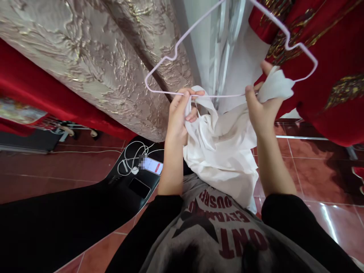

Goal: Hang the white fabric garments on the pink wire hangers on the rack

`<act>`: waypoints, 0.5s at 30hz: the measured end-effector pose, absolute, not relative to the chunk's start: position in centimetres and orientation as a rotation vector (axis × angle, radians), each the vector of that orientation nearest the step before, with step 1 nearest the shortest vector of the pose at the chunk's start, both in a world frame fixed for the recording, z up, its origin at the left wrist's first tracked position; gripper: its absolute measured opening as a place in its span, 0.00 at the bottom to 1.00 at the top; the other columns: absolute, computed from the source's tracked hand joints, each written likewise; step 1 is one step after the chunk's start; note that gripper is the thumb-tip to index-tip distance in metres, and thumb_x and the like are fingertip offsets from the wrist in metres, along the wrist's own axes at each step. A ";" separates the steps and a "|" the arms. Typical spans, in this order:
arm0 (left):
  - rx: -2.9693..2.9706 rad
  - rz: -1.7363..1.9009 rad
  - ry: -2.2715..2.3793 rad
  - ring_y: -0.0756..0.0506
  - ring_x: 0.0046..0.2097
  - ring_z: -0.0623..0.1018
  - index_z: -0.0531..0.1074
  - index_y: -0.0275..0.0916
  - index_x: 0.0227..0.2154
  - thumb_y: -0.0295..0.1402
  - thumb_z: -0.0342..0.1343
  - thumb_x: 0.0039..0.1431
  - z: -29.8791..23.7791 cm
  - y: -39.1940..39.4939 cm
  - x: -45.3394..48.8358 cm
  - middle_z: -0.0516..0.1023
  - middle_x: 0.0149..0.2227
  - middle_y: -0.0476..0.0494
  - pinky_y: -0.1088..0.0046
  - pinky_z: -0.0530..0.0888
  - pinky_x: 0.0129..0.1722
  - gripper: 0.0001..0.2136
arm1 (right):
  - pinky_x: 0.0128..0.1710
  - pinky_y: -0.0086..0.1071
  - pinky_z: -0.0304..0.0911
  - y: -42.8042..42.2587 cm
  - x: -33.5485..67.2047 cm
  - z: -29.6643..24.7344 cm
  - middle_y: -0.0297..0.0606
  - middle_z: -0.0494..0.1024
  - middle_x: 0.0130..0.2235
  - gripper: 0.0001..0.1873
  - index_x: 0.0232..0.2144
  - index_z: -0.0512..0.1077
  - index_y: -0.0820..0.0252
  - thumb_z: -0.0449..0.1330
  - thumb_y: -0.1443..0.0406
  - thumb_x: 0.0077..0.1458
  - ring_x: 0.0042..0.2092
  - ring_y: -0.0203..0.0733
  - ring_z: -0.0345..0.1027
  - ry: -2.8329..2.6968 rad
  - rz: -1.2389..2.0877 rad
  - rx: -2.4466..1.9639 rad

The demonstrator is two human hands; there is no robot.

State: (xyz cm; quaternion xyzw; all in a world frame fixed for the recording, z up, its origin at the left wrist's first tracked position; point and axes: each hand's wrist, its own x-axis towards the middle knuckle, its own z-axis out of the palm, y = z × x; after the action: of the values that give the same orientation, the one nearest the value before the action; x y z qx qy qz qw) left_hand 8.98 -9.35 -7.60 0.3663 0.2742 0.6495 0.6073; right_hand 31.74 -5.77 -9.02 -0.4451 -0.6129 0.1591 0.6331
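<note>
A pale pink wire hanger (162, 63) hangs in front of me, its hook beyond the top edge of the view. Off-white cloth, perhaps a garment (224, 151), drapes down from both my hands over my lap. My left hand (182, 110) is closed, pinching the cloth against the left part of the hanger's bottom bar. Farther right, my right hand (263, 106) has its thumb at the same bar and grips a bunched part of the cloth, which lies over the fingers and hides some of them.
Gold-textured beige fabric (113, 68) hangs at left and red fabric with gold trim (321, 76) at right. White panels (199, 41) stand between them. On a black bench (71, 216) at lower left lie a lit phone (152, 165), a dark phone (139, 188) and white cables (127, 157). Red tiles (309, 170) cover the floor.
</note>
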 end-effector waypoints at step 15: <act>1.060 1.370 0.981 0.53 0.19 0.73 0.62 0.35 0.58 0.12 0.29 0.67 2.7 -7.5 1.2 0.81 0.38 0.40 0.80 0.73 0.21 0.25 | 0.38 0.35 0.64 -5.6 31.5 -7.9 0.32 0.69 0.34 0.28 0.55 0.65 0.51 0.65 0.58 0.53 0.30 0.34 0.64 -1.375 0.322 -1.007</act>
State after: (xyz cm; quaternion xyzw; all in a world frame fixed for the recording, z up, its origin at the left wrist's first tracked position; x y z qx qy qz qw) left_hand 1.20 -7.52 2.70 0.4466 0.4136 0.5775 0.5441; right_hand 31.49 -5.63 -7.88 -0.4428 -0.6045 0.1417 0.6469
